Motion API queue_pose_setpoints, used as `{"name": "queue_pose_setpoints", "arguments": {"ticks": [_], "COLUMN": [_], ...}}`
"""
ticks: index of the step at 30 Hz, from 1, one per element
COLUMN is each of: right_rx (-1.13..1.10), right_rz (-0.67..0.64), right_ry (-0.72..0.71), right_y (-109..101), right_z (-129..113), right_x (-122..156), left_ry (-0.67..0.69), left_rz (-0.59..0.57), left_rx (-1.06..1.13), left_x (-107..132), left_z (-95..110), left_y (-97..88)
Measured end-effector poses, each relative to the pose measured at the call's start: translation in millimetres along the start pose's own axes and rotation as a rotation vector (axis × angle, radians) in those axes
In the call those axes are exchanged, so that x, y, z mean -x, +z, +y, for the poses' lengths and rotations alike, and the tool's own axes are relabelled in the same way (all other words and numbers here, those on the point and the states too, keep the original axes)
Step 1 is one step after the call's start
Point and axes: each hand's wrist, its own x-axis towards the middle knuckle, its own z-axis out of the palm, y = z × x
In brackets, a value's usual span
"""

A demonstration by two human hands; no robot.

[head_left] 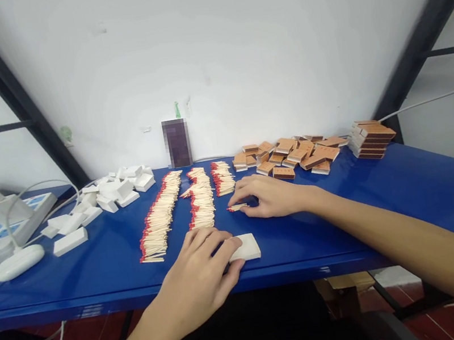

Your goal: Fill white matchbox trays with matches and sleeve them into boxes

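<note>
My left hand (206,268) grips the left end of a small white matchbox tray (248,247) near the table's front edge, with thumb and fingers on either side. A little farther back, my right hand (268,195) is closed on a few red-tipped matches (237,207), low over the table. Behind the hands, matches lie in three bands: a long left row (159,218), a middle row (201,197) reaching my left hand's knuckles, and a shorter right row (223,179). How the tray's inside looks is hard to make out.
A heap of white trays (116,190) lies back left, beside a power strip (8,233) with cables and a white charger (20,263). Loose brown matchbox sleeves (293,153) are heaped back right, near stacked matchboxes (371,138). A dark pixelated object (177,143) leans against the wall.
</note>
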Motion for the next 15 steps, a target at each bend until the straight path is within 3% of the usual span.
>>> {"name": "queue_pose_setpoints", "arguments": {"ticks": [15], "right_rx": [0.038], "right_rz": [-0.025], "right_ry": [0.006], "right_y": [5.2], "right_z": [-6.1], "right_x": [-2.0], "left_ry": [0.014], "left_rz": [-0.002], "left_rx": [-0.008], "left_x": [-1.0], "left_z": [0.8], "left_y": [-0.5]}}
